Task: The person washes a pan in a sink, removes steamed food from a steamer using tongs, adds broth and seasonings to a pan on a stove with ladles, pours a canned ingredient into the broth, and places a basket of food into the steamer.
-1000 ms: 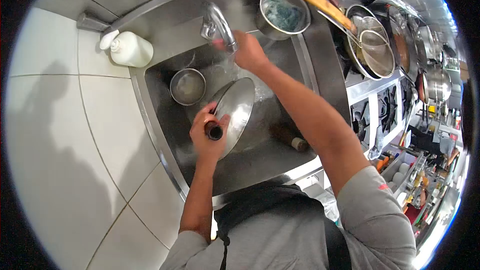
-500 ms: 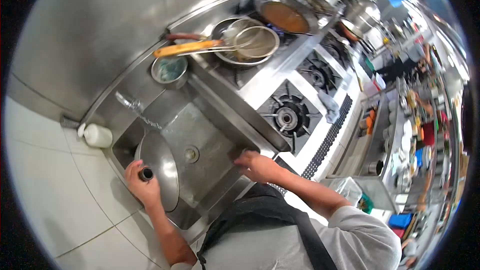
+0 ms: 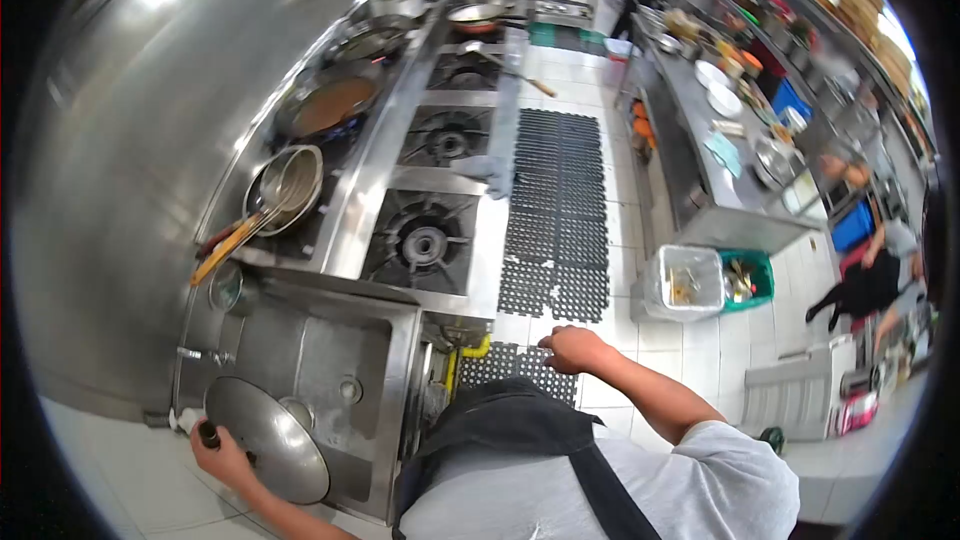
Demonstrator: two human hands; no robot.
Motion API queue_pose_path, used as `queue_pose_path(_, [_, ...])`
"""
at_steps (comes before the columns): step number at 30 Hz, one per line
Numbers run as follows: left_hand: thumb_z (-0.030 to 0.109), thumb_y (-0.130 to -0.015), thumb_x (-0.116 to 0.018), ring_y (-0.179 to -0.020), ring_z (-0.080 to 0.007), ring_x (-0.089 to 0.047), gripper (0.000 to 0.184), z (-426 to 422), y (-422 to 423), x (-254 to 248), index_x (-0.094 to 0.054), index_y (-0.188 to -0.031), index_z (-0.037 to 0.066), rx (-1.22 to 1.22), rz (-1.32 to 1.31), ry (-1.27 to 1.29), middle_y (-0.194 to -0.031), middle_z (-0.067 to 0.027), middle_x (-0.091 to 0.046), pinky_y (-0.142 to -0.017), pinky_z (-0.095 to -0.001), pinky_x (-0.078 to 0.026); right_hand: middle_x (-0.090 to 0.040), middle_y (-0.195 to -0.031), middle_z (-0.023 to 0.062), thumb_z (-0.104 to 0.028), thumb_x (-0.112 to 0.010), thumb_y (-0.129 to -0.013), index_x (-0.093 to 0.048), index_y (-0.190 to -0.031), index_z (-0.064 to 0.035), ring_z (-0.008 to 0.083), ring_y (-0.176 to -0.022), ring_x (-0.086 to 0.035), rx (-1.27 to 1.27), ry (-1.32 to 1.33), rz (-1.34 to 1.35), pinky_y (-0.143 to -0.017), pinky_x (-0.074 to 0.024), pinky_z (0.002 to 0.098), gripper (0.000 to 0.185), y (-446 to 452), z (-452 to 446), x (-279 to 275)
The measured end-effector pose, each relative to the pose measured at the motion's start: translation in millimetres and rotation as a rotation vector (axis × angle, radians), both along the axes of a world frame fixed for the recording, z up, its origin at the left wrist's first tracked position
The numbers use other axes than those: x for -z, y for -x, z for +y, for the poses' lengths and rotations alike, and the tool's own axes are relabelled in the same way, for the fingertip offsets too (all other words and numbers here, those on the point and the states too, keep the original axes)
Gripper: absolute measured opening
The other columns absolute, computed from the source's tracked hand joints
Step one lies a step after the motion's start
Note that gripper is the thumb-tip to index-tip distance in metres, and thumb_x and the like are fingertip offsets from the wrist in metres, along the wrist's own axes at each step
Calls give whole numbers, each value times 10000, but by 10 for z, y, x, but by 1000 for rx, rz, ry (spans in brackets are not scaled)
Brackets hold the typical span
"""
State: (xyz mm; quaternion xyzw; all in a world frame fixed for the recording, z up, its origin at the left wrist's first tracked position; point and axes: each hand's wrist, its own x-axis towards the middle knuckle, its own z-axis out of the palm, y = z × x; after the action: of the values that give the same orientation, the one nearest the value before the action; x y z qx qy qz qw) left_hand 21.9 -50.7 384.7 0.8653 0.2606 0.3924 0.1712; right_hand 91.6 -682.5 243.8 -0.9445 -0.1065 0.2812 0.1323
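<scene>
Wok (image 3: 268, 442) is the big round metal pan on the left side of the sink (image 3: 325, 348). It is tipped over to one side, and its wide part covers a bit of a small bowl (image 3: 297, 414). The left hand (image 3: 224, 456) has it by the dark handle (image 3: 208, 433), close to the white bottle (image 3: 186, 420). Those fingers look curled around the handle, but some are hidden, so I cannot tell how tight they squeeze.

The right hand (image 3: 574, 349) is out past the sink, above the black floor mat (image 3: 505, 364). I see nothing in it. Its fingers look bent and close together, but I cannot tell if they are all the way closed.

The wok looks hard and stiff, so it should not bend or break easily. I think it is a bit heavy, with most of the weight in the wide round part, so it could twist in one hand. Its smooth metal would be slippery if wet. The handle is the best place to hold, and the far edge is good for a second hand.
</scene>
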Motion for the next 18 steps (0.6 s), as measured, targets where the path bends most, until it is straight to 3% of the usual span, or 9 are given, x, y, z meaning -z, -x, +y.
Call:
queue_pose_path(3, [47, -884, -614, -996, -238, -674, 296, 60, -25, -144, -690, -1149, -61, 225, -106, 145, -1110, -154, -709, -895, -358, -531, -657, -1235, 169, -387, -679, -898, -666, -1299, -140, 370, -1151, -633, 139, 79, 100, -947, -530, 482, 471, 455, -567, 144])
queue_pose_path(5, [89, -889, -627, -1035, -219, -653, 345, -190, -73, -439, -678, -1185, -80, 276, -35, 261, -1121, -139, -700, -947, -354, -518, -671, -1208, 190, -415, -672, -893, -673, -1276, -128, 369, -1148, -638, 171, 70, 178, -947, -527, 487, 479, 739, -850, 229])
queue_pose_path(7, [95, -894, -629, -1081, -210, -633, 350, -354, -206, -536, -680, -1204, -60, 406, -142, 483, -1145, -131, -692, -956, -352, -505, -685, -1181, 211, -442, -664, -888, -681, -1254, -115, 368, -1146, -644, 187, 53, 259, -947, -525, 492, 491, 947, -1054, 331])
queue_pose_path(11, [121, -944, -606, -1099, -181, -615, 336, -1890, -510, -922, -674, -1230, -42, 513, -192, 640, -1191, -103, -675, -973, -330, -479, -704, -1158, 210, -456, -651, -895, -672, -1289, -120, 379, -1098, -669, 266, -140, 118, -914, -543, 481, 518, 1311, -1297, 569])
queue_pose_path(12, [97, -927, -610, -1101, -191, -617, 335, -2186, -652, -876, -673, -1222, -50, 603, -205, 666, -1177, -113, -679, -971, -345, -487, -699, -1174, 222, -467, -657, -905, -672, -1282, -83, 355, -1116, -668, 355, -231, 67, -919, -544, 439, 538, 1363, -1310, 392])
queue_pose_path(15, [52, -910, -612, -1110, -194, -619, 336, -3271, -1034, -792, -667, -1221, -67, 872, -191, 702, -1171, -127, -683, -987, -356, -488, -683, -1226, 209, -490, -669, -922, -630, -1300, -26, 365, -1132, -663, 660, -615, -38, -904, -546, 481, 599, 1338, -1323, 536])
queue_pose_path(17, [23, -896, -612, -1108, -210, -626, 242, -4370, -1080, -908, -690, -1115, -46, 913, -198, 911, -1161, -135, -691, -994, -369, -485, -601, -1328, 213, -504, -638, -957, -527, -1407, -32, 356, -1186, -626, 1081, -1127, 252, -960, -525, 477, 662, 1277, -1259, 451])
queue_pose_path(18, [11, -890, -615, -1100, -221, -633, 157, -4689, -1208, -800, -678, -1028, -29, 1014, -201, 832, -1160, -139, -693, -993, -375, -487, -560, -1380, 215, -511, -622, -974, -475, -1461, -35, 351, -1213, -607, 1279, -1387, 405, -988, -515, 475, 696, 1229, -1239, 416])
